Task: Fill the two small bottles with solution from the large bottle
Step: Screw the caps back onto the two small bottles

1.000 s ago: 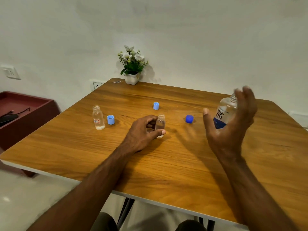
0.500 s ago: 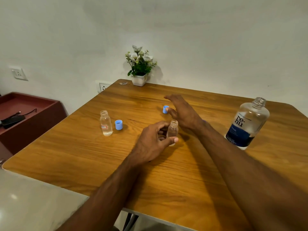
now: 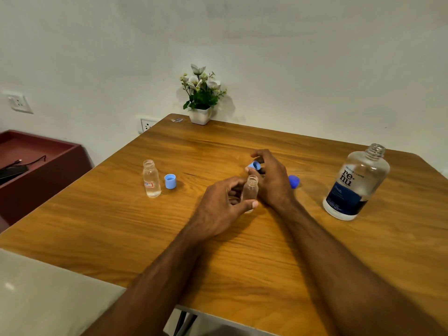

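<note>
Small bottle [image 3: 250,191], uncapped, stands mid-frame on the worktop [image 3: 242,251], left hand [image 3: 219,207] clamped around it. Right hand [image 3: 271,179] pinches a light blue cap [image 3: 254,165] just above. Second small bottle [image 3: 151,178] stands at left, large bottle [image 3: 356,183] at right.

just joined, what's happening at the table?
A person is at the capping stage. The left hand grips a small open bottle standing on the table, and the right hand pinches a light blue cap just above and behind its mouth. The other small bottle stands uncapped at left with its cap beside it. The large bottle stands open at right, its dark blue cap on the table.
</note>
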